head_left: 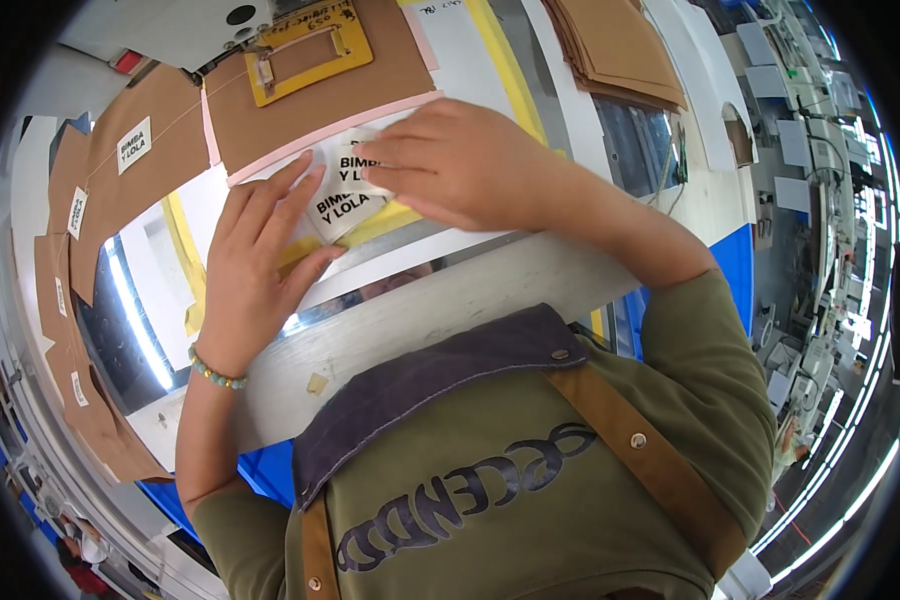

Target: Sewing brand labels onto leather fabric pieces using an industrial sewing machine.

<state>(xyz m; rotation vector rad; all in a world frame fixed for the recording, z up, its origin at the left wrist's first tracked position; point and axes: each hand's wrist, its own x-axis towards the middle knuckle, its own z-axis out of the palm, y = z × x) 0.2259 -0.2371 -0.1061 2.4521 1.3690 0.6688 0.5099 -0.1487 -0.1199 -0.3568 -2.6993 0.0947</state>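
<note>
Several white fabric labels (345, 212) with black print lie overlapped on the work surface between my hands. My right hand (470, 165) reaches in from the right, fingers closed over the upper labels and partly covering them. On the other side, my left hand (260, 245) has its fingers stretched and apart, with fingertips and thumb beside the labels' left edge. Just beyond my hands lies a brown panel (270, 130) with a pink strip along its near edge. On that panel rests a yellow template (360, 55) with a rectangular cut-out.
A sewing machine (170, 30) stands at the far left, over the brown panel. Joined brown pieces (110, 220) with white labels trail down the left side. A stack of brown pieces (615, 50) sits at the far right. Yellow tape (510, 70) borders the white work area.
</note>
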